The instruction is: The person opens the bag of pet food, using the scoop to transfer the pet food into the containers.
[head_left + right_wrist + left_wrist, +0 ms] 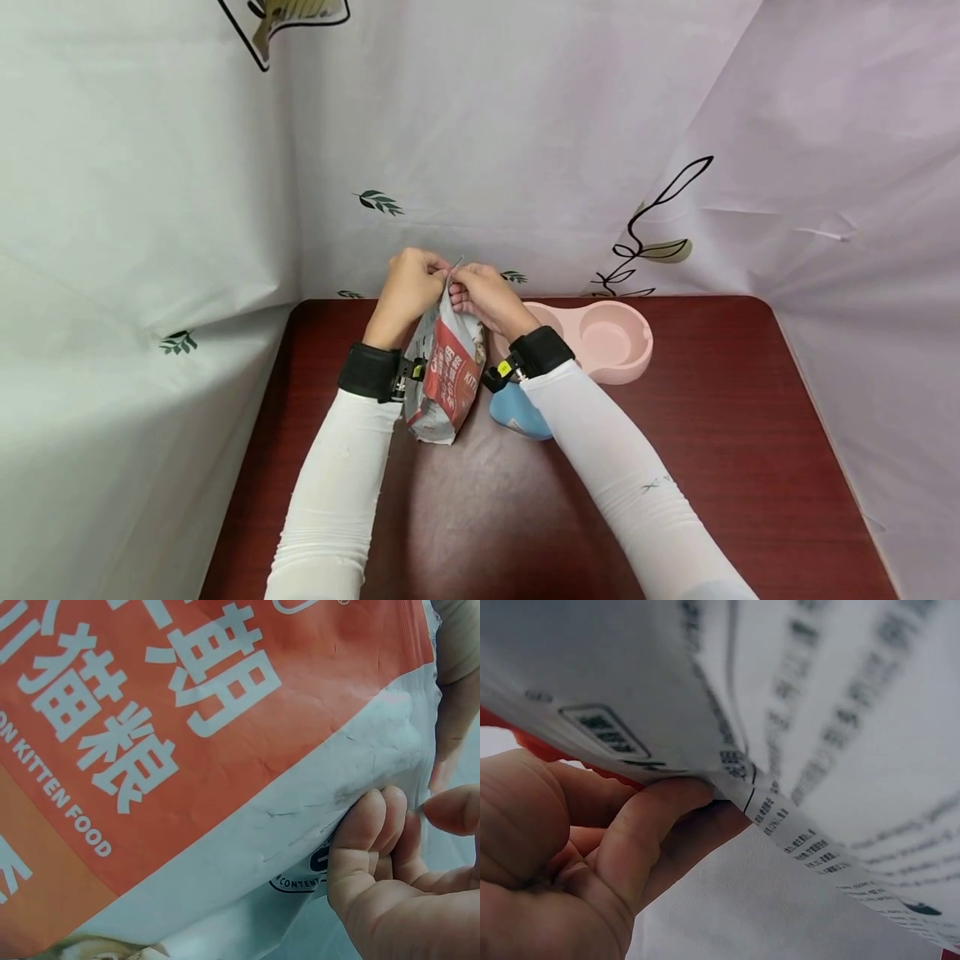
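Nearest, white sleeves (330, 492) rose from the bottom of the frame to black wrist straps (542, 352) over a dark red table (712, 433). Just below centre, a blue object (517, 410) lay partly hidden behind the right forearm. To its left, slightly left of centre, the grey and red kitten food bag (456, 375) stood tilted, its printed front toward the right. Farther up, at the bag's top edge, the left hand (411, 287) pinched the edge between thumb and fingers, and the right hand (486, 293) pinched it just beside, its other fingers curled. Right of centre, a pink double bowl (618, 373) sat near the table's far edge, before a pale cloth (525, 125) with leaf prints.
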Motion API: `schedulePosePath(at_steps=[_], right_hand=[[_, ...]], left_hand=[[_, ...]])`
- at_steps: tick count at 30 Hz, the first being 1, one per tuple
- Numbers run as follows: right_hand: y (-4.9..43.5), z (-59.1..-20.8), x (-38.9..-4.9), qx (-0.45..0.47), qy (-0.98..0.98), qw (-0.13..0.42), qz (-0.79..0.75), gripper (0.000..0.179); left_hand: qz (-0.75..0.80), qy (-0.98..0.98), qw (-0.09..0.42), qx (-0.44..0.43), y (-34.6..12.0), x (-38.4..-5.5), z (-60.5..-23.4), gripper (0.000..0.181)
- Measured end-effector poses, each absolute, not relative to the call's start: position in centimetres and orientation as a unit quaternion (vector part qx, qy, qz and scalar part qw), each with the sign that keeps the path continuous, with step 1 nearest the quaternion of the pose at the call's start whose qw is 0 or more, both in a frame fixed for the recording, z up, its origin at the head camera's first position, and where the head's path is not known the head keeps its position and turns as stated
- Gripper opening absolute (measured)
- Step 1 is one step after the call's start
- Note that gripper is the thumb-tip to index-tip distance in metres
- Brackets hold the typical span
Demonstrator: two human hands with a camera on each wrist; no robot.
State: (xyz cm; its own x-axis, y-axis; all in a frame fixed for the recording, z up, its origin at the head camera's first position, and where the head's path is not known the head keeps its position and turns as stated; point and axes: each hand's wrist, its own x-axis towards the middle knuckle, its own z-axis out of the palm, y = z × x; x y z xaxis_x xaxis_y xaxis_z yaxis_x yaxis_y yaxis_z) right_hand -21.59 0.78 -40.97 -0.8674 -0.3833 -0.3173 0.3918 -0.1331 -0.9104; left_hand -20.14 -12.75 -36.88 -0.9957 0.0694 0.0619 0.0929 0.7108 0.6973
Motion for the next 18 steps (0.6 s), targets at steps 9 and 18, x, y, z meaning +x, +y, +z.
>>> schedulePosePath(at_steps=[9,18], right_hand=[[0.88,-40.62,-21.55,0.006,0.603,0.26,-0.754,0.021],[1.15,-40.27,-21.49,-0.013,0.665,0.238,-0.708,0.024]], left_hand=[[-0.38,-0.925,0.008,-0.03,-12.56,-20.28,-36.66,0.016],[-0.388,-0.921,0.007,-0.031,-12.36,-20.05,-36.54,0.015]])
